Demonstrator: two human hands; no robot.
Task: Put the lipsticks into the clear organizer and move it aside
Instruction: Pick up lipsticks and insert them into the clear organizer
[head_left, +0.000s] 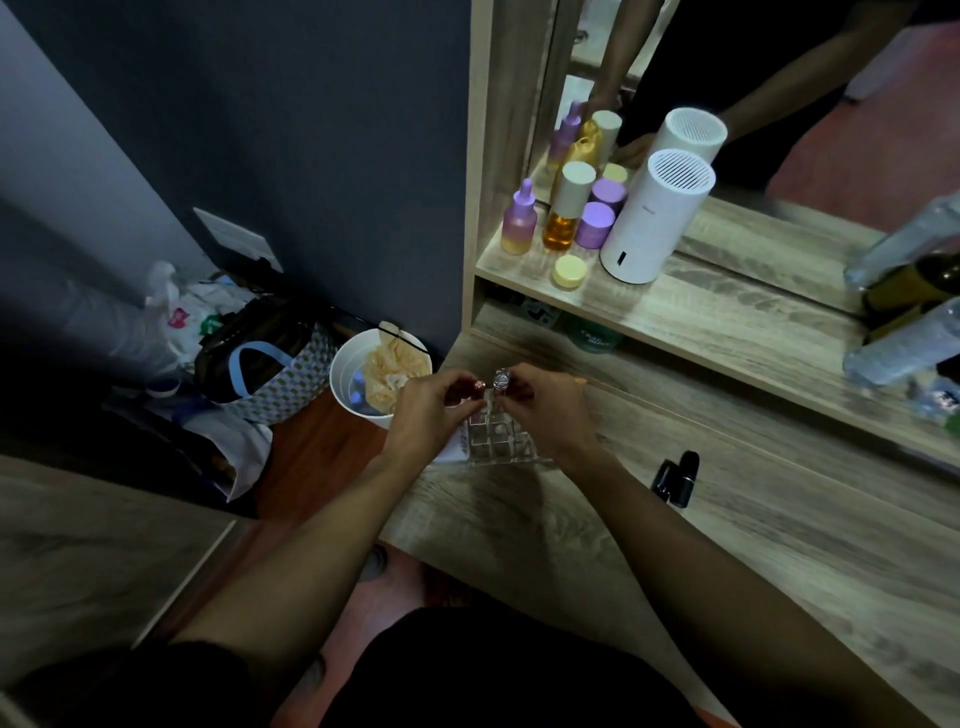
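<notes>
A clear organizer (497, 439) with square compartments stands near the left edge of the wooden vanity top. My left hand (434, 410) pinches a lipstick with a reddish top (479, 385) just above the organizer's far left side. My right hand (540, 408) holds a silver-topped lipstick (501, 378) upright over the organizer's far side. Both hands partly cover the organizer. Two black lipsticks (675, 479) lie on the vanity top to the right, apart from both hands.
A white bin (345, 379) with crumpled paper sits on the floor left of the vanity. The shelf above carries purple and amber bottles (561, 218), a white cylinder device (655, 218) and a mirror. Clear bottles (909, 332) stand at far right.
</notes>
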